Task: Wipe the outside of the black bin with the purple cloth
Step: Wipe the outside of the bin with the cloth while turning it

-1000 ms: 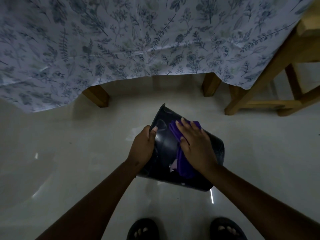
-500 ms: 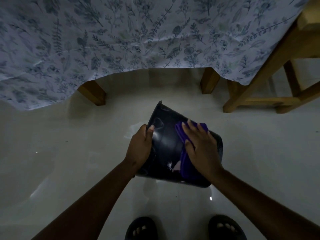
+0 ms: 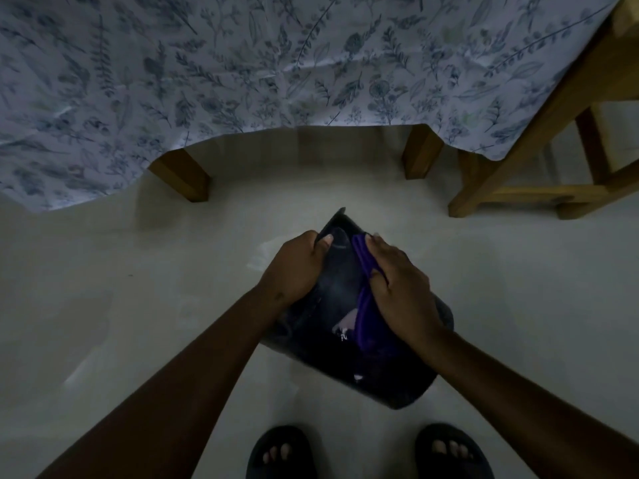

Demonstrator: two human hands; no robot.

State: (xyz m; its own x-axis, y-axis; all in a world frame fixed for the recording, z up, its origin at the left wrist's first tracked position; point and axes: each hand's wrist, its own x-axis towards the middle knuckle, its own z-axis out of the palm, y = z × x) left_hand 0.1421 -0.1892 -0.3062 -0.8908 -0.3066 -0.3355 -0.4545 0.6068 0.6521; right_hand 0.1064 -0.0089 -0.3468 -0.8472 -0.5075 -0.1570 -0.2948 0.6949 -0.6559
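Note:
The black bin [image 3: 342, 288] is held tilted above the pale floor, in the centre of the head view. My left hand [image 3: 297, 264] grips its left side near the far end. My right hand [image 3: 401, 288] presses the purple cloth [image 3: 364, 295] flat against the bin's upper outside wall. Only a strip of the cloth shows along the hand's left edge; the rest is under my palm. The bin's near end reaches down toward my feet.
A table draped in a floral cloth [image 3: 276, 63] fills the top, with wooden legs [image 3: 183, 174] on the floor behind the bin. A wooden stool frame [image 3: 539, 140] stands at the right. My sandalled feet [image 3: 280, 451] are at the bottom edge.
The bin has turned and swung its near end toward my feet. My right hand slid the cloth further along the bin wall, and my left hand shifted up toward the far end.

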